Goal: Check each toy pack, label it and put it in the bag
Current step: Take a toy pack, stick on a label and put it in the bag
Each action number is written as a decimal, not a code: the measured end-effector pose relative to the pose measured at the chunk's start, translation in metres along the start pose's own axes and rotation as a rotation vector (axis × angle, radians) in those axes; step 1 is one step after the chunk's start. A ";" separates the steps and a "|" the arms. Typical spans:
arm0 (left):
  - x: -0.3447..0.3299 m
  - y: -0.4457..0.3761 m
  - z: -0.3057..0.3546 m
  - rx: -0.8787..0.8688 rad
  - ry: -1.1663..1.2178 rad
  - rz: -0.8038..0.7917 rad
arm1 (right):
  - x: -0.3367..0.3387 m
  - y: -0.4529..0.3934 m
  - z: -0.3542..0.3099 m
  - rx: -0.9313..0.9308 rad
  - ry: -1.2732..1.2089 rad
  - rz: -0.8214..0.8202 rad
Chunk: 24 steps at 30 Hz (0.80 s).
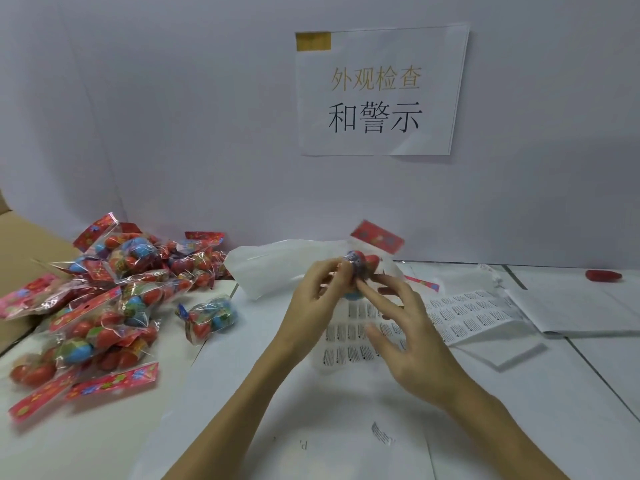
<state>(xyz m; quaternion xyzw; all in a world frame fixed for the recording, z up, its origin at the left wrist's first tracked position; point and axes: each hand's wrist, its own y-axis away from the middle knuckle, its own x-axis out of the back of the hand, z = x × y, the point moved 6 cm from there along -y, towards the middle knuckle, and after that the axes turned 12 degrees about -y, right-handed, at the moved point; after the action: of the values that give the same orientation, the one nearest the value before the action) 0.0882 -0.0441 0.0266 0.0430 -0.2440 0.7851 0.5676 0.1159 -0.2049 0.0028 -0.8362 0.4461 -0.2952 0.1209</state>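
My left hand [317,289] and my right hand [405,327] hold one toy pack [369,261] between them above the table, its red header card tilted up to the right. The left fingers pinch the pack's left side; the right thumb and forefinger touch it from below, the other fingers spread. Under my hands lies a label sheet [353,344] with rows of small printed stickers. A white plastic bag [273,268] lies flat behind the hands. A pile of clear toy packs [114,292] with red and blue balls covers the left of the table.
One separate toy pack [211,318] lies between the pile and my hands. More label sheets [474,313] and white paper lie to the right. A loose label [381,433] sits near the front. A red object [603,275] lies far right. A sign [377,95] hangs on the wall.
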 end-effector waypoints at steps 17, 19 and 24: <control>0.021 -0.006 -0.018 0.119 0.131 0.222 | -0.013 -0.009 0.029 -0.150 -0.004 -0.024; 0.018 -0.006 -0.015 0.064 0.076 0.196 | -0.010 -0.009 0.029 -0.130 0.060 0.003; 0.017 -0.008 -0.015 -0.017 -0.105 0.186 | -0.003 -0.008 0.024 -0.060 0.100 0.054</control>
<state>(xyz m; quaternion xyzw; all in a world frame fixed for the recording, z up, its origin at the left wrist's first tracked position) 0.0926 -0.0215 0.0220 0.0564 -0.2832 0.8291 0.4788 0.1348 -0.1990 -0.0140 -0.8113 0.4828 -0.3195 0.0813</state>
